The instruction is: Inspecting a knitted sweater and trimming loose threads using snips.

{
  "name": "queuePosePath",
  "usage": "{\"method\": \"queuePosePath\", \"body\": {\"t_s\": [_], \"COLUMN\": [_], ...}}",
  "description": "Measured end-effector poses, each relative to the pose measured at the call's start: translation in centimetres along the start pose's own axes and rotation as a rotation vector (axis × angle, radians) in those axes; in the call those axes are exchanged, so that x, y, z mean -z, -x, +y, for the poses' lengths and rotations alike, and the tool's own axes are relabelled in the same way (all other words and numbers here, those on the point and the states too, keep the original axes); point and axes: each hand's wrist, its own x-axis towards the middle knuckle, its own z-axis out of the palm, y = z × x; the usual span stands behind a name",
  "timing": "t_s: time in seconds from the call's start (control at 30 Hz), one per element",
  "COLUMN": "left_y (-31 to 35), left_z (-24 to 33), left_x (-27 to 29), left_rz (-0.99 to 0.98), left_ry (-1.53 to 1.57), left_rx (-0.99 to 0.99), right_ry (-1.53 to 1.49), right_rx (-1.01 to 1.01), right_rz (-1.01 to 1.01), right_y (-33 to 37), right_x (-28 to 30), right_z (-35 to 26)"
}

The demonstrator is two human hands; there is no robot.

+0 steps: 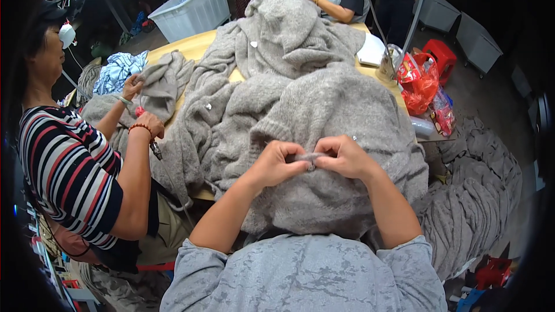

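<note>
A grey knitted garment point(341, 104) lies bunched over the table before me. My left hand point(276, 163) is closed, thumb and fingers pinching a small fold of the knit. Facing it, my right hand point(346, 159) pinches the same fold from the other side, its fingertips almost meeting the left ones. A small dark, shiny piece point(311, 166), perhaps a button, shows just below the fold between my thumbs. A small shiny spot point(355, 138) sits on the knit beyond my right hand. The fingertips partly hide the fold.
At my left, a person in a striped top point(72, 167) handles grey knitwear with a small tool. More garments point(283, 17) heap along the wooden table point(193, 46). A red plastic bag point(419, 84) hangs at the right edge. Folded knitwear point(468, 208) piles at my right.
</note>
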Motion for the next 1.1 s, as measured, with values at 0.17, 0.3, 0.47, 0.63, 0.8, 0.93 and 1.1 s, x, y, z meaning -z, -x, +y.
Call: {"method": "queuePosePath", "body": {"t_s": [0.17, 0.3, 0.47, 0.63, 0.8, 0.93, 1.1], "left_y": [0.7, 0.7, -1.7, -4.3, -4.6, -5.0, -4.9], "left_z": [1.0, 3.2, 6.1, 5.2, 4.8, 4.6, 1.0], "left_x": [1.7, 1.0, -2.5, -3.1, -2.9, -2.7, -2.1], "left_rz": [0.032, -0.013, -0.168, -0.212, -0.252, -0.278, -0.329], "left_ry": [-0.135, -0.468, -0.721, -0.619, -0.49, -0.268, 0.128], "left_rx": [0.012, -0.206, -0.506, -0.201, 0.004, 0.165, 0.28], "right_ry": [-0.162, 0.095, 0.012, -0.012, -0.026, -0.151, -0.223], "right_rx": [-0.173, -0.203, -0.18, -0.197, -0.137, -0.151, -0.184], "right_rz": [0.042, 0.262, 0.429, 0.445, 0.51, 0.509, 0.458], "right_y": [3.9, 7.1, 7.4, 7.1, 6.0, 5.1, 4.9], "right_x": [0.8, 0.2, -0.3, 0.4, -0.9, -1.1, -1.0], "right_z": [-1.1, -1.7, -1.6, -0.1, -0.1, 1.2, 1.3]}}
